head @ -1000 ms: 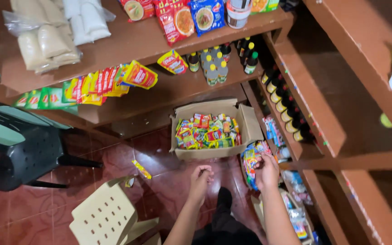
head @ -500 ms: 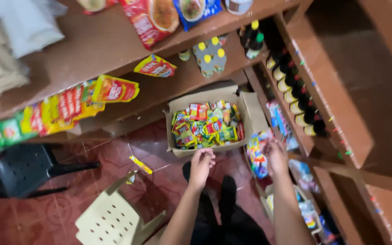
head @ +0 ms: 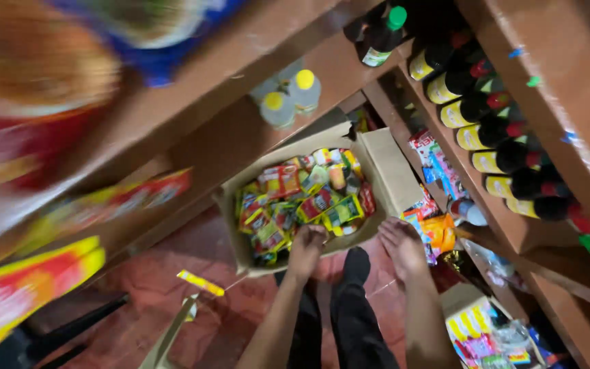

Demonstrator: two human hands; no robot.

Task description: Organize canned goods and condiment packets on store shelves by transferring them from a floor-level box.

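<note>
An open cardboard box (head: 387, 167) full of small colourful sachets (head: 302, 198) sits on the red floor under the wooden shelves. My left hand (head: 306, 247) reaches down to the box's near edge, fingers curled over the sachets there; whether it grips one I cannot tell. My right hand (head: 401, 244) hovers palm down at the box's right front corner, fingers spread, next to an orange packet (head: 438, 232) on the lower shelf. My dark trouser legs (head: 349, 307) show between the arms.
Dark bottles with yellow labels (head: 476, 113) line the right shelf. Two yellow-capped bottles (head: 291, 99) stand behind the box. Blurred snack packs (head: 29, 287) fill the left. A second box of packets (head: 479, 328) is at lower right. A yellow strip (head: 201, 282) lies on the floor.
The view has swung closer and lower toward the box. Both my hands have moved forward to its near edge, and the right hand no longer holds up the bundle of packets.
</note>
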